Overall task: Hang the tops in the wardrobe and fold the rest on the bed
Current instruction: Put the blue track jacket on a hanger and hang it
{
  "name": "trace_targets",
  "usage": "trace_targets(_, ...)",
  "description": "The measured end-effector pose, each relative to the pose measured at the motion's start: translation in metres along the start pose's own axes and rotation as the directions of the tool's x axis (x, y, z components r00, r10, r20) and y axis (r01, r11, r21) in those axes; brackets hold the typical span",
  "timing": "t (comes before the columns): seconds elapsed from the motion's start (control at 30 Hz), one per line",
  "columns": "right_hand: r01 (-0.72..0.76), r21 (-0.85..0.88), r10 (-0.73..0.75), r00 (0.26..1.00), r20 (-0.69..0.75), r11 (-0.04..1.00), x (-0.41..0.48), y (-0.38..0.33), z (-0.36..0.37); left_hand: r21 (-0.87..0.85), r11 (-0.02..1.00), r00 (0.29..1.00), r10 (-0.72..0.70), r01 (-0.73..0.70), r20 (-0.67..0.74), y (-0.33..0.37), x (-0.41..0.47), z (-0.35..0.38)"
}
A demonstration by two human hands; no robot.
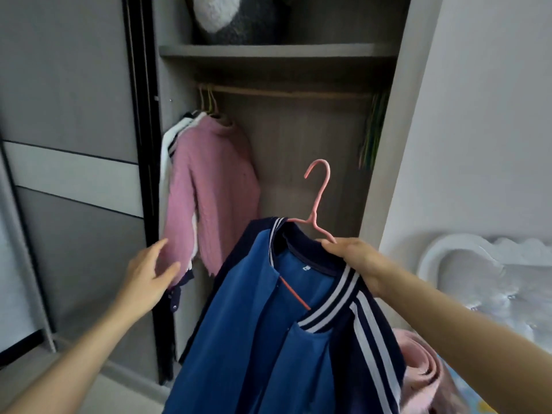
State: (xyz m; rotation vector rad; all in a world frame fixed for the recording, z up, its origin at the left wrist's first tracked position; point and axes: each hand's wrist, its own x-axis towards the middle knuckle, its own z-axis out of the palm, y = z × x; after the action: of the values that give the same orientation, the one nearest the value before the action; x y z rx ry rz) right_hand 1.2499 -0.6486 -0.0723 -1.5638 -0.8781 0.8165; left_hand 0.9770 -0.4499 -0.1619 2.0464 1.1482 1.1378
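Right hand (355,261) curls its fingers round the shoulder of a pink hanger (318,198), hook uppermost. The hanger carries the blue jacket (254,324) (navy collar with white stripes). The jacket hangs below and to the left of that hand, before the open wardrobe (397,144), not yet on the rail (286,92).

Left hand (149,279), fingers straight and slightly spread, touches the sleeve of a pink sweater (209,186) hung on the rail above it, a white garment (167,144) just beside.

Above the right hand, empty hangers (372,132) cluster at the rail's end. Under its forearm lies a rolled pink cloth (418,369).
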Motion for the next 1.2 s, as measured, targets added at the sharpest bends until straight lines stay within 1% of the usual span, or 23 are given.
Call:
trace_targets(0.13, -0.004, 0.135, 0.009, 0.999, -0.037, 0.991, 0.042, 0.001, 0.035, 0.032, 0.999, 0.998, -0.016, 0.017, -0.053, -0.027, 0.03, -0.01)
trace_targets(0.27, -0.017, 0.245, 0.014, 1.0, 0.012, 0.969, 0.101, 0.001, 0.066, 0.019, 1.0, 0.999, -0.006, 0.007, -0.053, -0.052, 0.078, -0.01)
trace_targets(0.33, 0.006, 0.274, -0.012, 1.0, 0.02, 0.962, 0.126, -0.003, 0.075, 0.01, 1.0, 0.999, -0.009, 0.009, -0.048, -0.059, 0.101, -0.008)
trace_targets(0.43, 0.061, 0.289, -0.058, 0.998, -0.019, 0.955, 0.172, -0.015, 0.088, -0.001, 1.0, 1.0, 0.002, -0.002, -0.017, -0.07, 0.146, -0.003)
trace_targets(0.57, 0.128, 0.396, -0.1, 0.991, -0.09, 0.909, 0.226, -0.034, 0.102, -0.032, 0.999, 1.0, 0.006, -0.006, -0.016, -0.081, 0.201, -0.001)
trace_targets(0.63, 0.153, 0.421, -0.114, 0.987, -0.117, 0.894, 0.245, -0.041, 0.107, 0.007, 0.998, 0.998, 0.06, -0.06, -0.033, -0.089, 0.223, -0.001)
trace_targets(0.7, 0.194, 0.405, -0.145, 0.978, -0.15, 0.893, 0.262, -0.047, 0.112, 0.053, 0.994, 0.994, 0.1, -0.097, -0.046, -0.096, 0.245, -0.001)
trace_targets(0.77, 0.231, 0.371, -0.167, 0.966, -0.195, 0.899, 0.279, -0.053, 0.116, 0.138, 0.982, 0.986, 0.139, -0.126, -0.089, -0.101, 0.269, 0.001)
trace_targets(0.83, 0.258, 0.338, -0.185, 0.954, -0.234, 0.905, 0.293, -0.06, 0.12, 0.25, 0.956, 0.968, 0.197, -0.154, -0.157, -0.101, 0.295, 0.002)
trace_targets(0.97, 0.315, 0.275, -0.219, 0.919, -0.328, 0.908, 0.321, -0.076, 0.128, 0.398, 0.898, 0.915, 0.308, -0.189, -0.26, -0.102, 0.355, -0.005)
trace_targets(1.1, 0.384, 0.237, -0.272, 0.876, -0.398, 0.892, 0.358, -0.096, 0.151, 0.475, 0.839, 0.85, 0.435, -0.265, -0.296, -0.107, 0.43, -0.019)
trace_targets(1.2, 0.421, 0.218, -0.288, 0.841, -0.459, 0.881, 0.384, -0.112, 0.174, 0.507, 0.799, 0.772, 0.532, -0.323, -0.348, -0.108, 0.477, -0.031)
